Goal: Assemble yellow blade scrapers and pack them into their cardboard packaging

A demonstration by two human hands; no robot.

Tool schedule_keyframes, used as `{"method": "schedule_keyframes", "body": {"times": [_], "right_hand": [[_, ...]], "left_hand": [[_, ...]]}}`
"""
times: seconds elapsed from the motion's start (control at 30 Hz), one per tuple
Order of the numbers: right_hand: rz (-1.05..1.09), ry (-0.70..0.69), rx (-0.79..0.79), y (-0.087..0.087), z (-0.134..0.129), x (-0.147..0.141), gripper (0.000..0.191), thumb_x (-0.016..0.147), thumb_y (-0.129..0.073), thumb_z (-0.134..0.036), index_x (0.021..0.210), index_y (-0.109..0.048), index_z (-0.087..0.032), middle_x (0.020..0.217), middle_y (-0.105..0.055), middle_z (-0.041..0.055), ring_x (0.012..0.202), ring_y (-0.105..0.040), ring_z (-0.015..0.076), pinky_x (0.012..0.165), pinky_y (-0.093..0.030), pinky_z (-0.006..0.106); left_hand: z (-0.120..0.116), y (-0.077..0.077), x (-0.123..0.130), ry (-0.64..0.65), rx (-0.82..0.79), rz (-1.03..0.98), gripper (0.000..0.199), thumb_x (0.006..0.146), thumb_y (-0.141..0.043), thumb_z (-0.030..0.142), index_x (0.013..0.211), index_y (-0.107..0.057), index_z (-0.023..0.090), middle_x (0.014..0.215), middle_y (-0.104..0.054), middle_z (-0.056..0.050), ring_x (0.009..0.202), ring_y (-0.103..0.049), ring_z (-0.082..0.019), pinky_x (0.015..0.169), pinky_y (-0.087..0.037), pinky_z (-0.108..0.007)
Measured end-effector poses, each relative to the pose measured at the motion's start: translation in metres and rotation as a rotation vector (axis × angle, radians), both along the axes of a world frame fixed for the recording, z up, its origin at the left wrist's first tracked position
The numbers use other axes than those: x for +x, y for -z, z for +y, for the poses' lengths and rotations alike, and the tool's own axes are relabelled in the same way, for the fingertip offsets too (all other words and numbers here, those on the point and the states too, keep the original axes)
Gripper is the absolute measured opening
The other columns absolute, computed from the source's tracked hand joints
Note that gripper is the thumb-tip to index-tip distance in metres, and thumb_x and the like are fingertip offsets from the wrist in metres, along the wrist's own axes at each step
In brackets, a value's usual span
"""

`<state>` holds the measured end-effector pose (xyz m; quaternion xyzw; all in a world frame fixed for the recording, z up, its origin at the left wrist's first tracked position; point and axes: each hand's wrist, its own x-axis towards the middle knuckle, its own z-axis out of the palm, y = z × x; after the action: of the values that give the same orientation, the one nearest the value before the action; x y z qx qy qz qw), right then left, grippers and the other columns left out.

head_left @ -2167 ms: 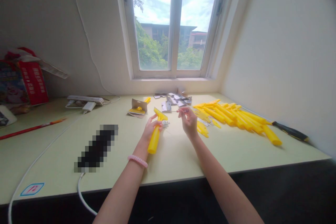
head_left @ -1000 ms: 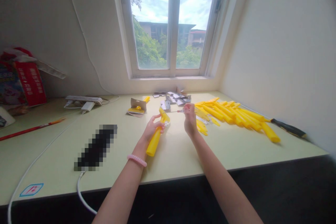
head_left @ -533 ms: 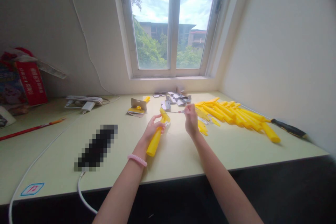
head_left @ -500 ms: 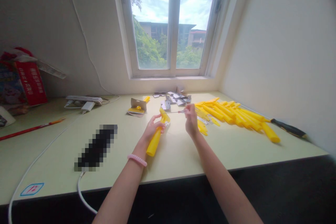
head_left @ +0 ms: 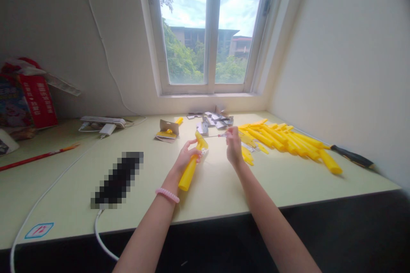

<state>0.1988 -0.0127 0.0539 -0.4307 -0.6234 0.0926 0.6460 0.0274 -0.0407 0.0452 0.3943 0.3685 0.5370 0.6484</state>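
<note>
A yellow tool with a thick round handle (head_left: 188, 174) is gripped in my left hand (head_left: 187, 155), tilted, its head pointing away from me. My right hand (head_left: 233, 147) is closed around the handle of a screwdriver (head_left: 213, 136). The screwdriver's thin shaft lies nearly level and points left, its tip at the yellow tool's head. Small shiny metal shows beside my left fingertips. To the right of my right hand are flat yellow pieces (head_left: 247, 155) on the table.
Many yellow handles (head_left: 297, 145) lie in a row at the right, beside a black-handled tool (head_left: 352, 156). Metal plates (head_left: 211, 120) are piled below the window. A cardboard-wrapped yellow scraper (head_left: 166, 132), power strip (head_left: 102, 122), red pencil (head_left: 41, 156) and pixelated dark object (head_left: 118, 181) are farther left.
</note>
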Motion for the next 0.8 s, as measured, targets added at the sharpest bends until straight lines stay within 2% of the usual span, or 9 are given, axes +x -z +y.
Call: {"method": "schedule_keyframes", "body": {"times": [0.13,0.27,0.33,0.5,0.6,0.7,0.8], "right_hand": [[0.013,0.0,0.062,-0.003,-0.0032,-0.0017,0.006,0.083,-0.038,-0.028,0.082,-0.04,-0.022,0.073,-0.051,-0.0001,0.066,-0.05,0.0142,0.06,-0.039,0.027],[0.05,-0.008,0.017,-0.0045,-0.0065,-0.0033,0.013,0.082,-0.046,-0.034,0.081,-0.04,-0.022,0.058,-0.046,-0.0055,0.046,-0.044,0.0103,0.047,-0.033,0.022],[0.019,-0.004,-0.012,-0.0033,-0.0054,-0.0024,0.016,0.083,-0.044,-0.035,0.075,-0.039,-0.021,0.053,-0.041,-0.0065,0.044,-0.042,0.0101,0.046,-0.031,0.022],[-0.056,-0.059,0.023,-0.0001,0.0,0.0002,0.009,0.082,-0.037,-0.029,0.078,-0.039,-0.021,0.069,-0.046,-0.002,0.062,-0.048,0.0133,0.058,-0.038,0.026],[-0.025,-0.047,0.04,-0.0014,-0.0008,-0.0013,0.007,0.081,-0.039,-0.028,0.082,-0.039,-0.021,0.073,-0.047,-0.0012,0.065,-0.049,0.0134,0.061,-0.04,0.027],[0.035,-0.044,0.021,-0.0035,-0.0032,-0.0032,0.013,0.081,-0.045,-0.033,0.082,-0.039,-0.022,0.069,-0.048,-0.0023,0.059,-0.05,0.0124,0.053,-0.038,0.023],[0.012,-0.046,-0.036,-0.0031,-0.0034,-0.003,0.016,0.081,-0.045,-0.036,0.075,-0.039,-0.022,0.056,-0.04,-0.0057,0.049,-0.044,0.0111,0.046,-0.032,0.021]], "left_hand": [[0.0001,-0.0004,0.0006,-0.002,-0.015,0.002,0.06,0.055,-0.06,0.005,0.111,-0.042,0.017,0.056,-0.053,0.001,0.047,-0.047,-0.009,0.043,-0.03,-0.018],[0.0008,0.0009,-0.0001,-0.001,-0.011,-0.002,0.062,0.055,-0.06,0.005,0.112,-0.041,0.017,0.056,-0.053,0.001,0.047,-0.047,-0.009,0.044,-0.031,-0.018],[0.0012,0.0013,-0.0008,0.004,0.005,-0.009,0.062,0.055,-0.059,0.005,0.113,-0.04,0.017,0.056,-0.054,0.001,0.047,-0.047,-0.009,0.043,-0.031,-0.017],[0.0009,-0.0007,-0.0019,-0.021,0.007,0.022,0.063,0.056,-0.058,0.004,0.115,-0.038,0.015,0.055,-0.054,0.001,0.046,-0.045,-0.008,0.043,-0.031,-0.017],[-0.0002,-0.0018,-0.0014,-0.016,0.0,0.013,0.063,0.056,-0.058,0.004,0.115,-0.039,0.015,0.055,-0.053,0.002,0.046,-0.045,-0.008,0.043,-0.03,-0.017],[-0.0011,-0.0017,-0.0008,-0.018,-0.002,-0.001,0.063,0.056,-0.059,0.004,0.115,-0.04,0.015,0.055,-0.052,0.002,0.047,-0.046,-0.008,0.042,-0.03,-0.017],[-0.0012,-0.0015,-0.0013,-0.022,0.002,-0.002,0.064,0.056,-0.059,0.004,0.115,-0.04,0.016,0.056,-0.053,0.002,0.048,-0.047,-0.008,0.043,-0.031,-0.017]]}}
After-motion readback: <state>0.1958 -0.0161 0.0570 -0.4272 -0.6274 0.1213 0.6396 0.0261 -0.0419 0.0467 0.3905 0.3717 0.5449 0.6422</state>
